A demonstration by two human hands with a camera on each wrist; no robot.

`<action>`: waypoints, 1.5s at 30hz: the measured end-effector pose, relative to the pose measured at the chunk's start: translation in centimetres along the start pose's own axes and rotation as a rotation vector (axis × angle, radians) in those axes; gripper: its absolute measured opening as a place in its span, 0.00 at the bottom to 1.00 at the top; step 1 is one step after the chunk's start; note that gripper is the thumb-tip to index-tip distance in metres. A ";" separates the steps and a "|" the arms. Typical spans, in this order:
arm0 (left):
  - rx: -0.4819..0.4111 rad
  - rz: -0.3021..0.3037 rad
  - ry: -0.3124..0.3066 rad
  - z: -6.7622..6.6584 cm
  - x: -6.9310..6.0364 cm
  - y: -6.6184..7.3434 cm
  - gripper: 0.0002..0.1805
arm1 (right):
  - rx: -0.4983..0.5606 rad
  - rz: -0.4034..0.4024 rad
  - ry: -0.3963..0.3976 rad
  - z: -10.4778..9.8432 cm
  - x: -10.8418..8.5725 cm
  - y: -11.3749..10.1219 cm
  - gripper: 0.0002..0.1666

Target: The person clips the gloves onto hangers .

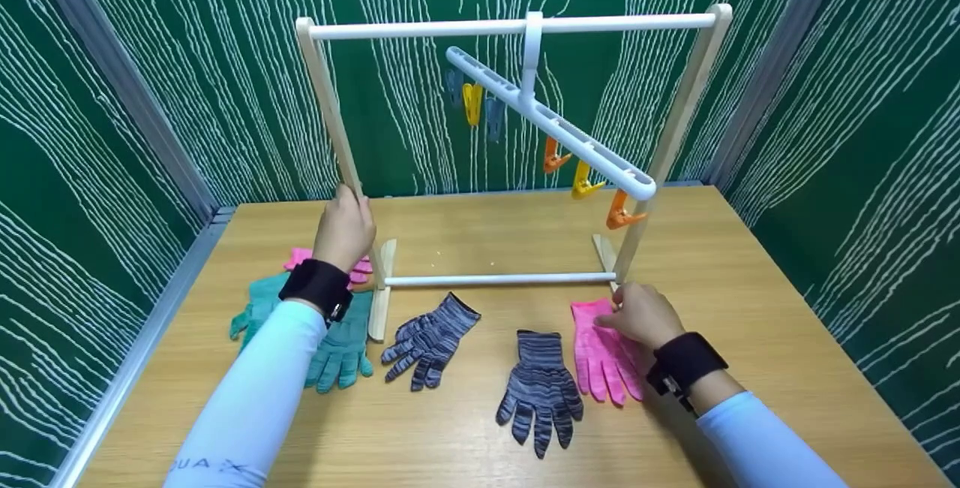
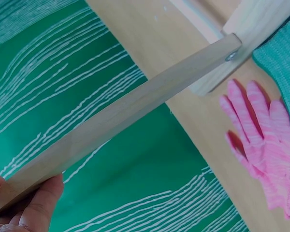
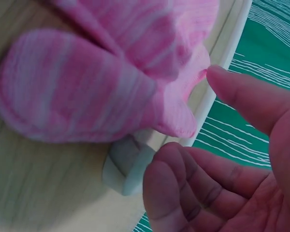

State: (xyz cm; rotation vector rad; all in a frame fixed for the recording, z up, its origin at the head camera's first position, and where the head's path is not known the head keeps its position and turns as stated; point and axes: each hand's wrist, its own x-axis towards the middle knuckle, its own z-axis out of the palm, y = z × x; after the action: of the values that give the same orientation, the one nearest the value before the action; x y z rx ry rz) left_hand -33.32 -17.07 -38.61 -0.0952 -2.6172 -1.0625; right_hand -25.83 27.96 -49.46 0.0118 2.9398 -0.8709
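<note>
The post [image 1: 329, 109] looks smooth, matt wood (the hanger [image 1: 529, 103] smooth plastic), the gloves [image 1: 538, 383] knitted cloth.

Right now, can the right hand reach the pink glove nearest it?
Very likely yes: the right hand is at the cuff end of that pink glove, thumb and fingers apart, and nothing visible blocks it.

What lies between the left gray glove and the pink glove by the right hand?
The head view shows the other gray glove beside the pink glove.
</note>
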 end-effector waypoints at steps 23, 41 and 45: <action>-0.046 -0.072 -0.058 -0.1 0.0 0.1 0.22 | -0.106 -0.039 -0.024 1.2 0.2 -1.0 0.18; -0.025 -0.041 -0.048 -0.2 0.3 0.0 0.22 | -0.090 -0.087 -0.013 1.7 0.7 -1.8 0.12; -0.030 -0.051 -0.050 -0.2 0.3 -0.1 0.23 | -0.073 -0.115 -0.012 2.0 0.8 -1.7 0.10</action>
State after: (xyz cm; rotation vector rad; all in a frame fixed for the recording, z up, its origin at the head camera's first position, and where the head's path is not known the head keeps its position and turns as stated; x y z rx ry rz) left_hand -33.57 -17.27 -38.47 -0.0634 -2.6623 -1.1304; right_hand -26.55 25.47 -50.29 -0.1670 2.9835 -0.7736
